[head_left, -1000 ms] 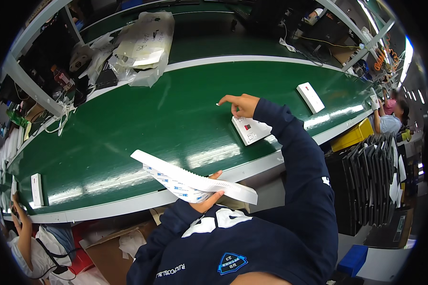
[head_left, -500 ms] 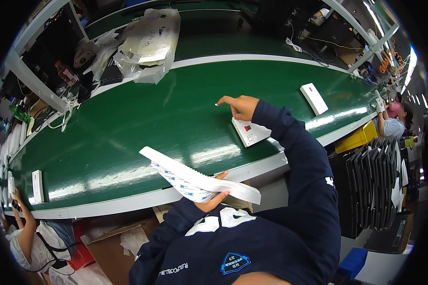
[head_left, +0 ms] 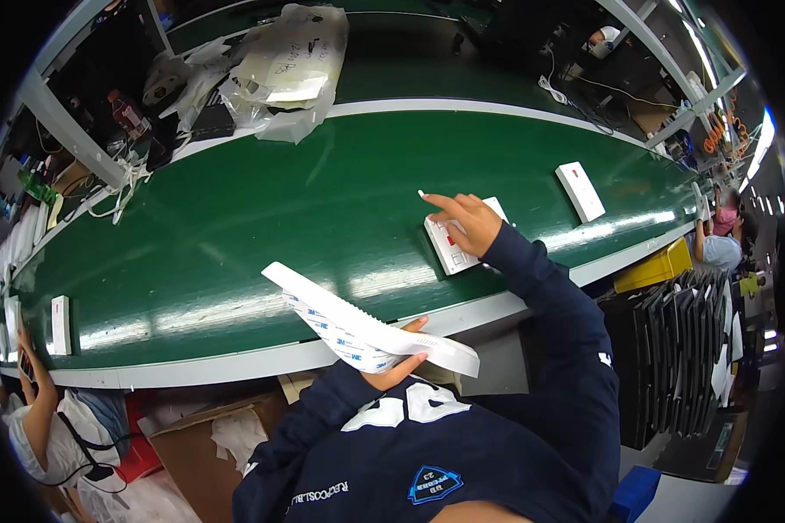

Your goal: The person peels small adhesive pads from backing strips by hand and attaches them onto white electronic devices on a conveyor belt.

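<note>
My left hand [head_left: 399, 364] holds a long white strip of adhesive pads [head_left: 358, 324] with small blue marks, raised over the near edge of the green conveyor belt [head_left: 235, 227]. My right hand [head_left: 462, 220] rests on a white rectangular switch plate [head_left: 452, 242] lying on the belt, fingers stretched out, a tiny white piece at the fingertip. Both arms wear dark blue sleeves.
Another white plate [head_left: 580, 191] lies further right on the belt, and one [head_left: 60, 324] at the far left. Plastic bags with white sheets [head_left: 279, 74] sit at the belt's far side. A person [head_left: 35, 427] sits lower left, another [head_left: 722, 244] at right. Black trays [head_left: 672, 349] stand at right.
My left hand has lifted the strip slightly and brought it closer in. My right hand stays on the white plate, which has shifted a little.
</note>
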`<control>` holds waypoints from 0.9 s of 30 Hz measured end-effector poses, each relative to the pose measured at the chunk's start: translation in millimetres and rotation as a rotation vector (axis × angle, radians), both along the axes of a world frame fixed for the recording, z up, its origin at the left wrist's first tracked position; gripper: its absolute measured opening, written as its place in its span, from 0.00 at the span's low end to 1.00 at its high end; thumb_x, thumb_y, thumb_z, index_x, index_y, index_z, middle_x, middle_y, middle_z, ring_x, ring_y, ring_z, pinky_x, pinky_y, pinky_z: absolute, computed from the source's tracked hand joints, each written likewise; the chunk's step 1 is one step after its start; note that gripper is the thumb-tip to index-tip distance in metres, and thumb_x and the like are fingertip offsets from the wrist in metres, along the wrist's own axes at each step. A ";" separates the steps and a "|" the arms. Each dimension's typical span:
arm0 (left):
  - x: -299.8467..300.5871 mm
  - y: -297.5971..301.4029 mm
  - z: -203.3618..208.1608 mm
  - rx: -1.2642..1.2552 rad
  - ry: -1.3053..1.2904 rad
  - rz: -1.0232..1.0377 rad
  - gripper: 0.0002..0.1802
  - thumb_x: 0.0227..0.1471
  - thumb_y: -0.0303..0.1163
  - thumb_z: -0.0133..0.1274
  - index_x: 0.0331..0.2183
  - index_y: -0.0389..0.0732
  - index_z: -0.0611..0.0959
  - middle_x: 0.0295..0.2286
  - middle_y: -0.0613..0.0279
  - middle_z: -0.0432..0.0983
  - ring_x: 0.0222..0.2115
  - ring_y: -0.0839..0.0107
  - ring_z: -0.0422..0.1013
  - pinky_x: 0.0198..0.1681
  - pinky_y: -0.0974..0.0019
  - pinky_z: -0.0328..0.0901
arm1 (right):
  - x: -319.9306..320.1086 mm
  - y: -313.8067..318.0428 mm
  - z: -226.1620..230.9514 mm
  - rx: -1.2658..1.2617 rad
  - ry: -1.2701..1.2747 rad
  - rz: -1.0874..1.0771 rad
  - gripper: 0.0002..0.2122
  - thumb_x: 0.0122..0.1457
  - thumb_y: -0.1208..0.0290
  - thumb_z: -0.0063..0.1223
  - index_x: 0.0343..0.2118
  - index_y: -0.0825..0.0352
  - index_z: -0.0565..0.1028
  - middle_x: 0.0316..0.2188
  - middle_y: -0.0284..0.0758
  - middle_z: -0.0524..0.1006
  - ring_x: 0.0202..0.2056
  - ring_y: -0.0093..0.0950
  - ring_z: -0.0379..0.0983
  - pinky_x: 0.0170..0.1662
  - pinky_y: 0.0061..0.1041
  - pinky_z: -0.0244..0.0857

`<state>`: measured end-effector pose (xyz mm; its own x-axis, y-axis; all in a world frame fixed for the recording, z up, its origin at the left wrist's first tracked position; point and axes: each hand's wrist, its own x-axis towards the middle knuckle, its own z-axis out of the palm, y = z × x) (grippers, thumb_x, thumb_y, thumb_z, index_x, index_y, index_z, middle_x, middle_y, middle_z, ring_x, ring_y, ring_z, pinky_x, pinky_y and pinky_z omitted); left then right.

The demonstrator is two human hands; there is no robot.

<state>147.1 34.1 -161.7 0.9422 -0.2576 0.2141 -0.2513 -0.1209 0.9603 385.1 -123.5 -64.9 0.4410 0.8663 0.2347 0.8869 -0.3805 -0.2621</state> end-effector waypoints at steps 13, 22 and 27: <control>1.3 1.1 8.0 0.045 -0.053 0.027 0.24 0.53 0.24 0.52 0.52 0.33 0.70 0.45 0.53 0.73 0.45 0.67 0.69 0.52 0.69 0.60 | -10.4 -1.2 -30.5 0.276 0.371 -0.067 0.28 0.52 0.78 0.47 0.59 0.61 0.59 0.50 0.34 0.72 0.47 0.35 0.63 0.56 0.32 0.51; 0.2 1.0 12.8 0.052 -0.096 0.051 0.19 0.52 0.25 0.53 0.48 0.36 0.75 0.47 0.52 0.72 0.46 0.65 0.70 0.50 0.68 0.61 | 7.7 33.8 -45.6 0.068 0.264 -0.203 0.28 0.51 0.70 0.55 0.57 0.57 0.60 0.39 0.29 0.78 0.44 0.35 0.68 0.55 0.34 0.51; -0.3 -0.6 7.2 -0.004 -0.054 0.026 0.19 0.52 0.25 0.53 0.48 0.36 0.75 0.47 0.52 0.72 0.46 0.65 0.70 0.50 0.68 0.62 | 6.9 43.3 -48.1 0.228 0.527 -0.154 0.30 0.50 0.77 0.55 0.57 0.61 0.58 0.33 0.36 0.78 0.32 0.34 0.75 0.51 0.32 0.59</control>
<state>146.8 33.5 -154.5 0.9357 -0.2319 0.2657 -0.2995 -0.1246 0.9459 392.0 -80.2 -113.0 0.6652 0.7364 0.1231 0.5543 -0.3766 -0.7423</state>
